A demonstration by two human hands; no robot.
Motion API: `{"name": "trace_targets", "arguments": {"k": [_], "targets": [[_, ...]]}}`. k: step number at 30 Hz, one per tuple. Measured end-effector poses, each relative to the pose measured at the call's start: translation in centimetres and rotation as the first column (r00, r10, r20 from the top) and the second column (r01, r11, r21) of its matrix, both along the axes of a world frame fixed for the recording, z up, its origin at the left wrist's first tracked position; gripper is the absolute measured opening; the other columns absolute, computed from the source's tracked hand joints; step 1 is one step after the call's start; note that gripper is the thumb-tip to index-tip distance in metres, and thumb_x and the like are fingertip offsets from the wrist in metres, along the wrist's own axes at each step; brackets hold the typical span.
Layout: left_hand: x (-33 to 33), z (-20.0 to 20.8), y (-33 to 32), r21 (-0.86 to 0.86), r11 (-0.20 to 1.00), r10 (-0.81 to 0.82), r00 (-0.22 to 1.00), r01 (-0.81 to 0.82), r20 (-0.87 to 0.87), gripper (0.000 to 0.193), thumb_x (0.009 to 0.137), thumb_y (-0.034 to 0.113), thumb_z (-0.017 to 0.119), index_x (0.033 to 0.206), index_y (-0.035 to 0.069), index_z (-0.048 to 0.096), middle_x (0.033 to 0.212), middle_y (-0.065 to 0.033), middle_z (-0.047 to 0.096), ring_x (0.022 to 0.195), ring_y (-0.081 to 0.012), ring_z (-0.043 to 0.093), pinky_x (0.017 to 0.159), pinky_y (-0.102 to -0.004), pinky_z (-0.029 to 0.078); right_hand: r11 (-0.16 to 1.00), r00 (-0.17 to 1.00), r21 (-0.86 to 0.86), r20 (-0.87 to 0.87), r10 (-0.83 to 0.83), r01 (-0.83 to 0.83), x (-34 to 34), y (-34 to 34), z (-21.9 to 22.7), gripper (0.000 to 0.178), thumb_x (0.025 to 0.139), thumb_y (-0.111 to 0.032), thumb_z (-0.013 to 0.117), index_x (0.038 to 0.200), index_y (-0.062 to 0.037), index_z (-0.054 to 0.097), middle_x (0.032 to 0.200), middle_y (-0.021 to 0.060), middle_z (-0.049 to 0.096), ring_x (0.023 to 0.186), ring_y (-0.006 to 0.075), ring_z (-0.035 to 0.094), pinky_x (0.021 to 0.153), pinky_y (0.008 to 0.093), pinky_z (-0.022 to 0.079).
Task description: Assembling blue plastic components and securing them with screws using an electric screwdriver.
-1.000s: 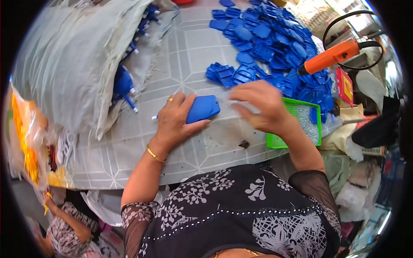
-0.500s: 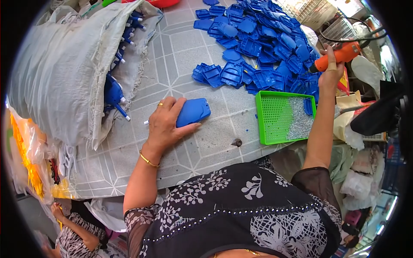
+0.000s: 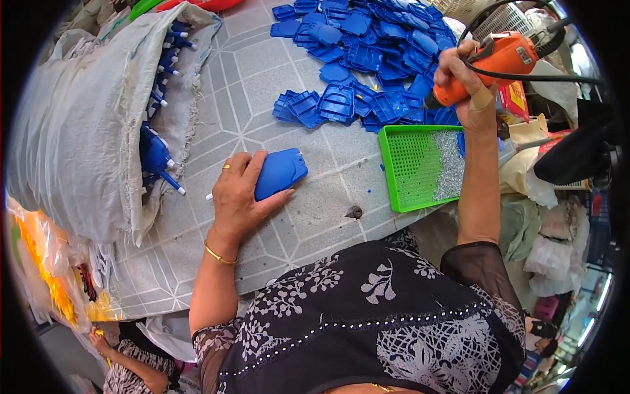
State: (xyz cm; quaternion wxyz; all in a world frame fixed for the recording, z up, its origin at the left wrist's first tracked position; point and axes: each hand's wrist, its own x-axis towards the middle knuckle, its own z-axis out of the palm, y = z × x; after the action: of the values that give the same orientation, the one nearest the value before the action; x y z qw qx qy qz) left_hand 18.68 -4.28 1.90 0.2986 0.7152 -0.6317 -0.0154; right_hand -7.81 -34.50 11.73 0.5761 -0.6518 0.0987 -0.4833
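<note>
My left hand (image 3: 237,192) is closed around a flat blue plastic casing (image 3: 282,173) on the tabletop, thumb along its near side and fingers over its left end. A small white tip sticks out left of the hand. My right hand (image 3: 467,82) grips an orange electric screwdriver (image 3: 504,58), raised over the right side of the table. Its dark nose points down and left, and a black cable runs from its back end. Below it stands a green perforated tray (image 3: 387,172) with many small silver screws (image 3: 448,167) in its right half, partly behind my right forearm.
A heap of blue plastic shells (image 3: 367,56) covers the far table. On the left lies a white woven sack (image 3: 79,131), with blue white-tipped pieces (image 3: 155,154) at its mouth. A small dark cone-shaped piece (image 3: 354,211) lies near the front edge. Another person (image 3: 134,368) is at lower left.
My right hand has brought the screwdriver leftward, closer to the tray and the heap. My left hand keeps hold of the casing. The whole view has shifted slightly.
</note>
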Motion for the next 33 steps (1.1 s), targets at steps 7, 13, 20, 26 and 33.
{"name": "trace_targets", "arguments": {"k": [7, 13, 20, 26, 33], "targets": [[-0.2, -0.3, 0.0, -0.03, 0.999, 0.018, 0.999, -0.017, 0.035, 0.072, 0.067, 0.038, 0.091, 0.126, 0.005, 0.067, 0.111, -0.0155, 0.063, 0.098, -0.0344, 0.063, 0.083, -0.0435, 0.054, 0.988, 0.979, 0.057, 0.134, -0.152, 0.145, -2.6, 0.8, -1.4, 0.031, 0.09, 0.0, 0.073, 0.113, -0.0058, 0.053, 0.084, 0.0065, 0.065, 0.061, 0.0144, 0.06, 0.059, 0.0309, 0.051], [-0.2, -0.6, -0.1, -0.019, 1.0, 0.026, 0.999, -0.025, 0.024, 0.072, 0.066, 0.035, 0.092, 0.127, 0.006, 0.066, 0.114, -0.0157, 0.063, 0.1, -0.0343, 0.064, 0.084, -0.0435, 0.054, 0.96, 0.966, 0.119, 0.031, -0.258, 0.253, -6.1, 1.4, -3.4, 0.02, 0.089, -0.003, 0.074, 0.102, -0.0046, 0.059, 0.082, 0.0063, 0.065, 0.06, 0.014, 0.06, 0.058, 0.0293, 0.051], [-0.3, -0.6, -0.2, 0.0, 1.0, 0.024, 1.0, -0.024, -0.007, 0.072, 0.066, 0.034, 0.093, 0.128, 0.008, 0.067, 0.114, -0.0145, 0.064, 0.099, -0.0341, 0.064, 0.083, -0.0436, 0.054, 0.928, 0.932, 0.104, -0.099, -0.348, 0.358, -7.1, 1.7, -4.5, 0.016, 0.089, -0.009, 0.075, 0.098, -0.0052, 0.062, 0.079, 0.0081, 0.063, 0.064, 0.0169, 0.06, 0.061, 0.03, 0.049], [-0.2, -0.7, -0.3, -0.008, 1.0, 0.016, 1.0, -0.016, -0.011, 0.073, 0.065, 0.034, 0.093, 0.128, 0.007, 0.067, 0.114, -0.0143, 0.064, 0.099, -0.0339, 0.064, 0.083, -0.0428, 0.054, 0.92, 0.929, 0.127, -0.036, -0.369, 0.371, -6.7, 1.7, -5.0, 0.016, 0.089, -0.007, 0.075, 0.097, -0.0066, 0.061, 0.08, 0.008, 0.062, 0.063, 0.0174, 0.06, 0.06, 0.0301, 0.05], [-0.1, -0.6, -0.4, -0.007, 1.0, 0.007, 1.0, -0.007, -0.019, 0.072, 0.066, 0.034, 0.092, 0.128, 0.006, 0.067, 0.114, -0.0144, 0.064, 0.099, -0.0339, 0.064, 0.084, -0.0427, 0.054, 0.925, 0.935, 0.139, -0.012, -0.355, 0.353, -6.8, 1.7, -5.1, 0.018, 0.086, -0.006, 0.078, 0.095, -0.004, 0.063, 0.077, 0.0052, 0.064, 0.061, 0.0144, 0.063, 0.056, 0.0276, 0.052]]}}
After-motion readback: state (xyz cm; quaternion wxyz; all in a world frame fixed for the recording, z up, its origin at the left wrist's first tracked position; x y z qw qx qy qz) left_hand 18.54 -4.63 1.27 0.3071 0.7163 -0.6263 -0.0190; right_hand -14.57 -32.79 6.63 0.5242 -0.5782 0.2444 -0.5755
